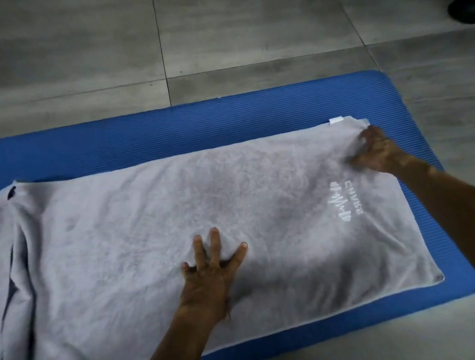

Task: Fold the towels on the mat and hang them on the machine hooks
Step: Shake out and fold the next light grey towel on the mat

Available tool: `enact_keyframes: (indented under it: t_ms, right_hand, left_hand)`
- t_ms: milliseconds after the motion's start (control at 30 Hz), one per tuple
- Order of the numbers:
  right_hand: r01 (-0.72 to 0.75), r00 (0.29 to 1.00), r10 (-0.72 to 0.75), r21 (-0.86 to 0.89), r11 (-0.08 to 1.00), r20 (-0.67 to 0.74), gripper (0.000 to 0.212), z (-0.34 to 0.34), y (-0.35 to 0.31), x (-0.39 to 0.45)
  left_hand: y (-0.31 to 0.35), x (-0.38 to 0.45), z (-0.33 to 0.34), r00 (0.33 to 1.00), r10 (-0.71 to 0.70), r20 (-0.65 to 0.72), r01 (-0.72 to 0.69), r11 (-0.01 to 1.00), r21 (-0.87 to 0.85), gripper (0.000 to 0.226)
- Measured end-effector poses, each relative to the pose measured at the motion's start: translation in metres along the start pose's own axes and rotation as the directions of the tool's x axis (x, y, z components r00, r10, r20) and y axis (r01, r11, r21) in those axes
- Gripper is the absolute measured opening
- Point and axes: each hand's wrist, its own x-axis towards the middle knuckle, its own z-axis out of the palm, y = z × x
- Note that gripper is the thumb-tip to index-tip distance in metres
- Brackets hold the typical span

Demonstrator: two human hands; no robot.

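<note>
In the head view, a grey towel (154,224) lies spread over a blue ribbed mat (140,133) that crosses the middle of the frame on a grey tiled floor (75,50). The towel's left end is bunched into loose folds at the lower left. White stitched lettering (344,202) shows towards its right end, and a small white tag (336,120) sits at its far right corner.

The left hand (210,279) rests flat on the towel at lower centre, fingers (215,242) spread wide and pressing the cloth, holding nothing. The right hand (377,150) sits at the towel's upper right corner with its fingers curled in, apparently pinching the fabric, which puckers around them. A dark shape (468,7) fills the upper right corner of the frame.
</note>
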Motion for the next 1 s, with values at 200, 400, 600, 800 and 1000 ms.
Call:
enact_keyframes:
  t_ms: [200,400,600,800,1000]
  right_hand:
    - [0.233,0.945,-0.264,-0.171,0.957,-0.194,0.064,0.049,-0.057,-0.041]
    - [0.696,0.718,-0.695,-0.058,0.716,0.048,0.051,0.14,-0.18,-0.112]
    - [0.807,0.512,-0.82,0.183,0.561,0.256,0.032,0.215,-0.326,-0.18]
    - [0.801,0.492,-0.869,0.364,0.475,0.05,0.049,0.258,-0.459,-0.213]
    - [0.636,0.657,-0.704,0.302,0.71,0.271,0.054,0.29,-0.546,-0.204]
  left_hand:
    - [-0.01,-0.001,0.012,0.999,-0.008,-0.036,0.006,0.997,-0.071,0.125]
    - [-0.04,-0.023,0.061,0.878,0.059,-0.475,-0.259,0.893,-0.368,0.07]
    - [-0.095,-0.075,0.093,0.67,-0.293,-0.682,-0.241,0.783,-0.573,0.034]
    - [-0.198,-0.172,0.102,0.011,-0.916,-0.401,0.042,0.401,-0.915,0.024]
    - [-0.242,-0.181,0.112,0.279,-0.919,0.278,0.103,-0.259,-0.96,0.057]
